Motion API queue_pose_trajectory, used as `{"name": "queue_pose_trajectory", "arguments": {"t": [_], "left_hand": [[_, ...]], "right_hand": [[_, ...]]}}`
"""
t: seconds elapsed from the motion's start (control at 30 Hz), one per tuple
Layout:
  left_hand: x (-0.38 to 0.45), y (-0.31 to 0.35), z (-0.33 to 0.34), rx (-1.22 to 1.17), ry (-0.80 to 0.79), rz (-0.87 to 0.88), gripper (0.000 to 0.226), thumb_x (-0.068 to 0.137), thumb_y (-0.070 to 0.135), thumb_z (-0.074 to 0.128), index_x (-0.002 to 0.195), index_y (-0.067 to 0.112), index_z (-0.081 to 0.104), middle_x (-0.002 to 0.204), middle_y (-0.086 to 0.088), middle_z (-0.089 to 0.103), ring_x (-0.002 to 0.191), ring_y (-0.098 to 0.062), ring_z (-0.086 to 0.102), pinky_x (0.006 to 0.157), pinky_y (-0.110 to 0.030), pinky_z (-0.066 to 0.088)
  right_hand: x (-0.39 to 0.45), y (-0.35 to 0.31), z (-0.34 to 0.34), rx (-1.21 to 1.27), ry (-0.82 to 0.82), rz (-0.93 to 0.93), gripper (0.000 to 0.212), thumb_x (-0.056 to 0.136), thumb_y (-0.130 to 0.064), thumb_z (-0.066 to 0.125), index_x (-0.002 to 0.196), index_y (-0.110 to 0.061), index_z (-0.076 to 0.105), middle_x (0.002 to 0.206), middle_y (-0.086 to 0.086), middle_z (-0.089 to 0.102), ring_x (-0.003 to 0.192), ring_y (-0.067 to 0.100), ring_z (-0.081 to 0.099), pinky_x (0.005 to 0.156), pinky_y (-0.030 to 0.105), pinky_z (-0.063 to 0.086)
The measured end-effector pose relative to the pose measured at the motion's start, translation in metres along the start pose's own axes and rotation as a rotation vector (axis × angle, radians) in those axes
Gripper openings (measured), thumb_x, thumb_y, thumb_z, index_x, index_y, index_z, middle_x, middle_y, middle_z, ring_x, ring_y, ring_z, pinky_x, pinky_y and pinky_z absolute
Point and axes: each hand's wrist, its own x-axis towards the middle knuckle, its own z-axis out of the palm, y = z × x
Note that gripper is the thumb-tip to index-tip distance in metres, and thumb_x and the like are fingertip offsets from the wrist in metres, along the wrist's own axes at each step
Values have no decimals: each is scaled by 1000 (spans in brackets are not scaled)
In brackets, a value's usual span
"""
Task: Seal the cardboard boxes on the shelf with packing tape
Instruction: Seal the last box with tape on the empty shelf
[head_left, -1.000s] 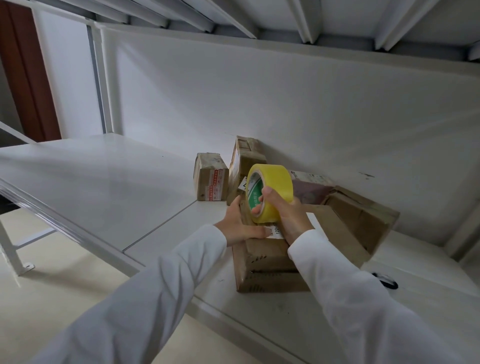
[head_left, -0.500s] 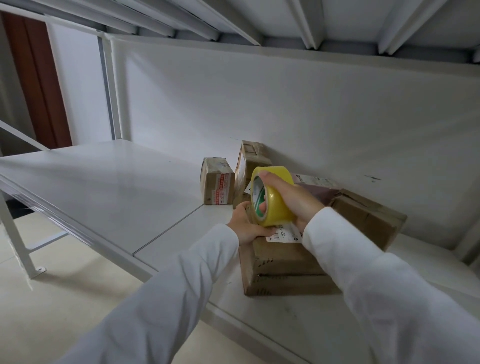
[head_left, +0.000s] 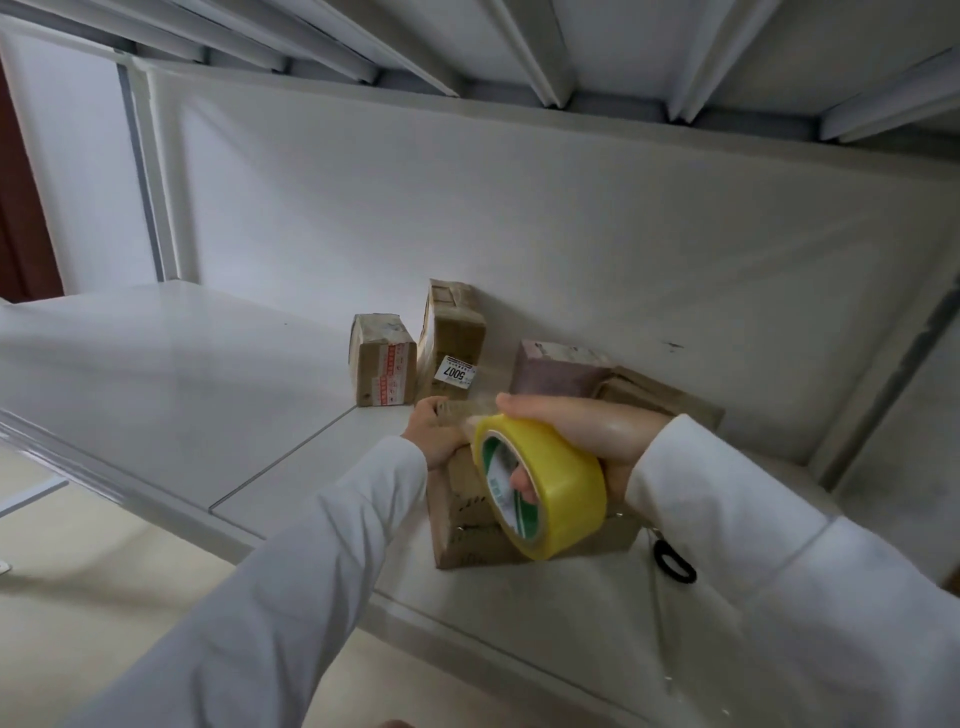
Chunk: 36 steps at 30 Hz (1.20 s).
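Note:
A brown cardboard box (head_left: 465, 525) lies on the white shelf (head_left: 171, 389) near its front edge. My left hand (head_left: 434, 431) presses on the box's far left top corner, fingers curled over a strip of clear tape. My right hand (head_left: 582, 431) grips a yellow roll of packing tape (head_left: 543, 486), fingers through its green-printed core, held over the box's front. A stretch of tape runs from the roll towards my left hand. Much of the box is hidden behind the roll and my arms.
Two small taped boxes (head_left: 384, 371) (head_left: 452, 338) stand against the back wall, one with a "5007" label (head_left: 456, 372). A purple-brown box (head_left: 558, 371) and a flat box (head_left: 660, 395) lie behind my right hand. A black ring (head_left: 674, 561) lies on the shelf at right.
My right hand has drawn the tape roll down and towards me, from above the box's top to its front. My left hand has stayed on the box's far corner.

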Motion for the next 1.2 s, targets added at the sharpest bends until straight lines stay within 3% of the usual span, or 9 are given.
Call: {"name": "queue_pose_trajectory", "arguments": {"t": [0.07, 0.2, 0.3, 0.47, 0.6, 0.73, 0.87, 1.1, 1.2], "left_hand": [[2, 0, 1, -34, 20, -2, 95, 62, 24, 81, 139, 5, 29, 136, -16, 41, 125, -28, 43, 93, -29, 40], [0, 1, 5, -60, 36, 12, 59, 84, 6, 68, 134, 0, 36, 131, -18, 48, 117, -27, 48, 82, -24, 40], [-3, 4, 5, -115, 30, 32, 30, 85, 2, 65, 111, 3, 50, 108, -7, 55, 105, -22, 49, 74, -17, 45], [1, 0, 4, -181, 10, 22, 42, 82, 5, 70, 116, 7, 45, 126, -12, 54, 110, -26, 56, 92, -37, 49], [-3, 1, 5, -259, 4, 5, 62, 83, 4, 69, 133, 2, 33, 127, -14, 49, 117, -29, 52, 98, -40, 46], [-7, 1, 7, -346, -4, 16, 34, 86, 0, 64, 114, 7, 45, 118, -14, 53, 109, -30, 55, 98, -42, 45], [-12, 1, 12, -419, 12, 57, 32, 89, -7, 55, 79, 20, 41, 85, -6, 55, 86, -25, 56, 76, -33, 50], [-21, 2, 17, -544, -5, 72, 32, 91, -5, 50, 82, 24, 40, 84, -3, 53, 74, -15, 54, 68, -26, 48], [-21, -1, 10, -546, -49, 44, 26, 92, -4, 50, 102, 19, 44, 89, -4, 55, 76, -17, 56, 60, -25, 52]], "right_hand": [[-6, 7, 2, 24, 30, -24, 36, 86, -44, 62, 98, -10, 59, 62, 12, 68, 50, 19, 64, 64, 35, 57], [-17, 4, 7, -6, 34, -14, 31, 92, -40, 55, 79, -12, 52, 45, 6, 62, 38, 14, 58, 44, 22, 52], [-20, 9, 10, -10, 45, 12, 28, 91, -41, 57, 82, -14, 53, 44, 3, 62, 38, 12, 59, 45, 22, 51], [-16, 29, 15, -7, 40, 33, 13, 92, -38, 57, 90, -26, 52, 53, 1, 66, 47, 11, 63, 48, 21, 53], [-14, 32, 25, 11, -11, 74, 20, 93, -35, 57, 102, -20, 48, 58, 14, 66, 52, 24, 64, 55, 34, 55], [-12, 37, 29, -14, -34, 82, 22, 94, -37, 54, 100, -17, 46, 55, 13, 65, 48, 22, 64, 50, 29, 55], [-12, 37, 28, 0, -50, 105, 25, 95, -38, 51, 90, -14, 46, 51, 11, 63, 49, 20, 61, 55, 30, 54], [0, 48, 31, -27, -99, 181, 37, 92, -49, 50, 95, -13, 50, 57, 9, 67, 51, 18, 65, 62, 28, 54], [1, 48, 30, -50, -124, 174, 40, 92, -52, 48, 90, -12, 53, 58, 7, 68, 55, 17, 65, 68, 28, 53]]}}
